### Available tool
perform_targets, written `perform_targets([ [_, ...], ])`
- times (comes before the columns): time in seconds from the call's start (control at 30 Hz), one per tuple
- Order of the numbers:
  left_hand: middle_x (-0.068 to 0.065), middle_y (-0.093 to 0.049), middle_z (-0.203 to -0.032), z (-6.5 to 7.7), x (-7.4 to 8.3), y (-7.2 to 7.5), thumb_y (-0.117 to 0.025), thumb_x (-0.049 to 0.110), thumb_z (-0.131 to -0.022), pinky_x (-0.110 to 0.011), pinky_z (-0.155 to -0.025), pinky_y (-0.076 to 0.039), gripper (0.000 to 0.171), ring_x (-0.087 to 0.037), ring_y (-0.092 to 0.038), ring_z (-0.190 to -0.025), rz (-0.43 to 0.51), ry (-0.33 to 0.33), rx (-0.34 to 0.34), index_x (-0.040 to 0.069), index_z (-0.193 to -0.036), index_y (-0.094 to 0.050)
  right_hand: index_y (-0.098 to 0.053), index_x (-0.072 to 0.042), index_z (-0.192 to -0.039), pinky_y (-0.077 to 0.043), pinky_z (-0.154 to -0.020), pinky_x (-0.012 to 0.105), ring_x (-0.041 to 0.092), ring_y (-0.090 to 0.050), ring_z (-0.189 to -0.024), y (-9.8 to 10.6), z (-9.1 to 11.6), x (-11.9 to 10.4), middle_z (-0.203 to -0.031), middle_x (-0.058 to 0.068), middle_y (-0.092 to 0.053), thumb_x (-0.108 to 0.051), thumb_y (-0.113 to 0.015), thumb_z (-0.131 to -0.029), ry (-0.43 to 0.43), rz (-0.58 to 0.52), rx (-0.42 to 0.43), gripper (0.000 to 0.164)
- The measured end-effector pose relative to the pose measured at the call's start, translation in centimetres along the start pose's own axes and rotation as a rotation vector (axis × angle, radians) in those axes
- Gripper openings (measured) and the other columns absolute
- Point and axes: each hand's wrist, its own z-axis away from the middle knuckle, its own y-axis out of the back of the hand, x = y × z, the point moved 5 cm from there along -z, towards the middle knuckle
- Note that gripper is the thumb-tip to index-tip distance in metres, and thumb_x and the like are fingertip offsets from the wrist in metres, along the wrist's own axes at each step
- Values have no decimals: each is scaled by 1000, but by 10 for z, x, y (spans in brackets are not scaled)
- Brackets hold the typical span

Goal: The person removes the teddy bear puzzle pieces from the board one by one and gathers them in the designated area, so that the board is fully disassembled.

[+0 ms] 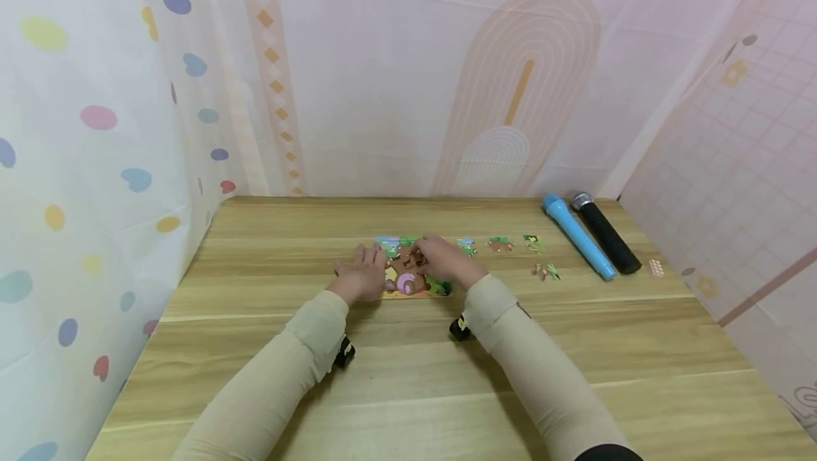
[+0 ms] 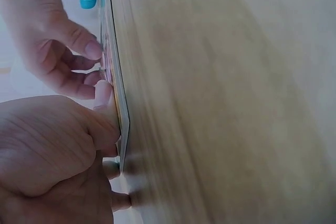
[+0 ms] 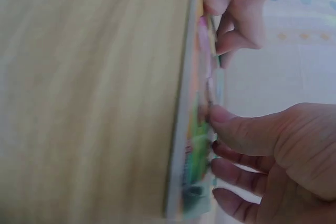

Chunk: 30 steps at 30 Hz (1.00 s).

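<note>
A jigsaw puzzle board (image 1: pixel 408 294) with a cartoon brown bear lies flat on the wooden table. My left hand (image 1: pixel 362 273) rests at its left edge, fingers extended, the thumb low on the board in the left wrist view. Over the board's upper right, my right hand (image 1: pixel 443 261) bends its fingers down onto a brown puzzle piece (image 1: pixel 418 257). In the right wrist view the right thumb (image 3: pixel 223 115) and fingertips meet the board's surface, spaced around that piece. Part of the picture is hidden beneath both hands.
Loose puzzle pieces lie to the right, among them a brown and green one (image 1: pixel 501 243) and a smaller one (image 1: pixel 545 271). Beyond them are a blue microphone (image 1: pixel 581 237), a black microphone (image 1: pixel 606 232) and a small dotted item (image 1: pixel 657 267). Printed cloth walls enclose the table.
</note>
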Motion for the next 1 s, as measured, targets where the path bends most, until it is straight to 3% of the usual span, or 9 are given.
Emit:
perform_targets([
  [0.2, -18, 9, -169, 3, 2, 4, -47, 35, -107, -84, -105, -5, 69, -41, 9, -154, -6, 0, -3, 3, -160, -15, -61, -2, -123, -51, -97, 37, 24, -58, -113, -4, -6, 5, -120, 11, -59, 1, -67, -96, 46, -120, 29, 27],
  [0.43, -17, 4, -170, 11, 6, 7, -49, 36, -107, -84, -106, -11, 58, -41, 5, -154, -22, 0, 0, 4, -153, -32, -58, -3, -117, -53, -92, 36, 24, -59, -106, -7, -5, 10, -114, 10, -59, 12, -63, -94, 90, -244, 60, 27],
  [0.57, -16, 4, -170, 12, 7, 8, -50, 38, -106, -83, -106, -15, 56, -40, 4, -155, -32, -1, -2, 7, -150, -35, -60, -3, -119, -54, -90, 35, 23, -60, -104, -8, -2, 14, -112, 9, -62, 5, -68, -93, 108, -237, 87, 28],
  [0.77, -17, 3, -170, 12, 7, 8, -49, 35, -107, -83, -104, -21, 61, -41, 3, -155, -44, 4, -5, 6, -156, -27, -63, -2, -123, -55, -88, 36, 24, -64, -103, -1, 0, 12, -115, 10, -66, -7, -72, -95, 120, -202, 75, 30],
  [1.0, -17, 3, -170, 13, 9, 9, -49, 34, -107, -83, -104, -19, 62, -41, 4, -155, -27, 5, -7, 5, -157, -25, -65, -3, -122, -55, -81, 32, 18, -62, -93, 0, -1, 15, -108, 7, -67, -9, -72, -96, 117, -154, 60, 28],
])
